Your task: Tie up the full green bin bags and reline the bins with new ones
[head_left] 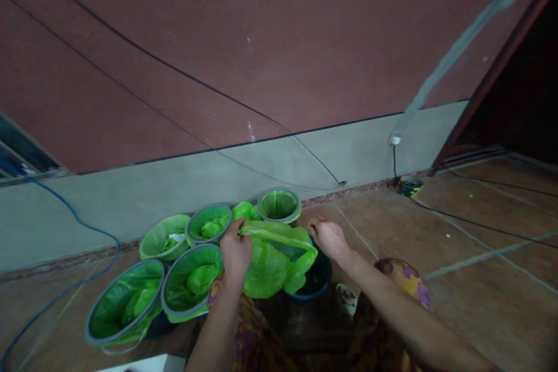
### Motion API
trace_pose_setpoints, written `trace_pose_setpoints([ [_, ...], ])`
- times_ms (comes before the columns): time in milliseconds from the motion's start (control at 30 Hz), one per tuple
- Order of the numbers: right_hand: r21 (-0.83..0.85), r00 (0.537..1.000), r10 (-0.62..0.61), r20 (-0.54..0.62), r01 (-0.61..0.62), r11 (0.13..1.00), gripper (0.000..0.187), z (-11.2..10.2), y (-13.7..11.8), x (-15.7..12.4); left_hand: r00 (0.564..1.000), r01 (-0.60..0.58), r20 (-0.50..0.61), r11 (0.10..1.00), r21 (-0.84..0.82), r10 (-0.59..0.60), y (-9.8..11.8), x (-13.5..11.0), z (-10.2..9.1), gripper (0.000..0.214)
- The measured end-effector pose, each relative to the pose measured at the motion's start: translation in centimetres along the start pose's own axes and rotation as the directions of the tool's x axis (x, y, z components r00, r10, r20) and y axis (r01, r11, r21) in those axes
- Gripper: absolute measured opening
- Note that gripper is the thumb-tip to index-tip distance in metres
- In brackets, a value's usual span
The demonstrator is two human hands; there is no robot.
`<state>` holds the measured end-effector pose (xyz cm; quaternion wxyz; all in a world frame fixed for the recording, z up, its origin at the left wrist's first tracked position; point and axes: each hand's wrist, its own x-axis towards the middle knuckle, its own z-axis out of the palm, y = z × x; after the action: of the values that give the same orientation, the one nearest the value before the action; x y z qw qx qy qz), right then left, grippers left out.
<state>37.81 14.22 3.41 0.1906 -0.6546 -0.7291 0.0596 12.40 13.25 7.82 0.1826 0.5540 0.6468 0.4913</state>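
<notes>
My left hand [236,253] is closed on the rim of a thin green plastic bag [268,267]. The bag hangs with its mouth partly open, over and beside a dark bucket [323,279] in front of me. To the right of the bag's edge is my right hand [331,239], its fingers curled together. Whether they pinch anything, I cannot make out. Several buckets lined with green bags stand to the left, among them a near one [126,302], a middle one [192,282] and one by the wall [279,206].
A small cup-like container [346,299] stands right of the dark bucket. A blue cable [82,221] runs down on the left. Near the wall socket [395,140] sits a dark tin [410,187], with a black cord crossing the tiled floor [462,244].
</notes>
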Motion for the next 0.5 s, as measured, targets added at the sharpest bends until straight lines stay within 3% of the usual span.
trace_pose_setpoints([
  [200,0.267,0.985,-0.162,0.062,0.14,0.953,0.027,2.7,-1.5,-1.7,1.0,0.011,0.003,1.0,-0.006,-0.011,0.4,0.2,-0.6,0.047],
  [333,0.261,0.987,-0.082,0.141,0.043,0.964,0.039,6.9,-3.3,-2.5,1.0,-0.007,0.018,1.0,-0.013,0.007,1.2,-0.2,-0.4,0.048],
  [433,0.23,0.981,-0.013,0.192,-0.032,0.973,0.026,9.2,-4.0,-2.0,1.0,-0.008,0.029,1.0,-0.025,0.009,1.7,-0.3,-0.5,0.048],
  [500,0.2,0.978,0.005,0.21,-0.048,0.979,0.016,9.7,-3.9,-1.4,1.0,-0.006,0.029,1.0,-0.015,0.006,1.6,-0.3,-0.9,0.046],
])
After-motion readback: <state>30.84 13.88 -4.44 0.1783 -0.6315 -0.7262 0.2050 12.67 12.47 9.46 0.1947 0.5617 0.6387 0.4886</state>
